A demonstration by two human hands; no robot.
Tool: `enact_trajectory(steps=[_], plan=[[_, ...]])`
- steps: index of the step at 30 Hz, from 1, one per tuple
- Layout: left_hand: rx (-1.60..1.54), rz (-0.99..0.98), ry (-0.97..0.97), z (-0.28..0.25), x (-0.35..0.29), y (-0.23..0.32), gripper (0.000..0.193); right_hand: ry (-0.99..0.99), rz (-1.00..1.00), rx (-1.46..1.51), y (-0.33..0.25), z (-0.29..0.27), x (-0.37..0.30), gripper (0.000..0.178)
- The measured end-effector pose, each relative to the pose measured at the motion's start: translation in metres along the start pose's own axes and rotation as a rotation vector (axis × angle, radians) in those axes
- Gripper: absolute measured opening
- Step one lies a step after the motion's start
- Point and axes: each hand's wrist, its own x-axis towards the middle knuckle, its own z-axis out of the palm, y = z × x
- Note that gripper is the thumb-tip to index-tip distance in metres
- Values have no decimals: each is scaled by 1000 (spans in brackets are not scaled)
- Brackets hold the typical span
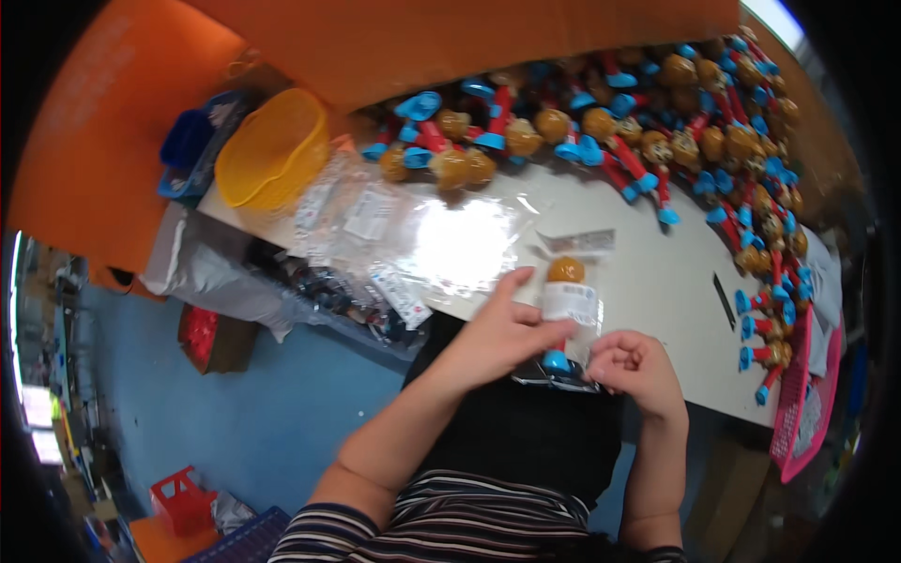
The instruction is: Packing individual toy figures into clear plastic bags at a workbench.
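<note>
In front of me, at the table's near edge, a clear plastic bag [593,322] with a white label holds a small toy figure [566,270] with a round brown head and blue feet. My left hand [504,330] lies at the bag's left side, fingers apart, its thumb across the bag's lower part. By the bag's lower right edge, my right hand [638,372] is curled, thumb and fingertips pinched at the plastic. Part of the toy's body is covered by the label and my thumb.
Many similar red, blue and brown toys [648,141] are heaped along the table's far and right sides. Loose clear bags [371,216] lie to the left, beside a yellow basket [272,150]. A pink basket [809,413] stands right, near a dark thin tool [724,300]. Orange board [488,47] rises behind.
</note>
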Motion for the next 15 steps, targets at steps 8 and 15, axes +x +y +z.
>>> enact_trajectory(steps=[8, 15], plan=[[-152, 109, -32, -5, -39, -11, 91, -263, 23, 36, 8, 3, -9, 23], [-104, 614, 631, -115, -166, 1, 75, -150, -30, -25, 14, -5, 1, 18]])
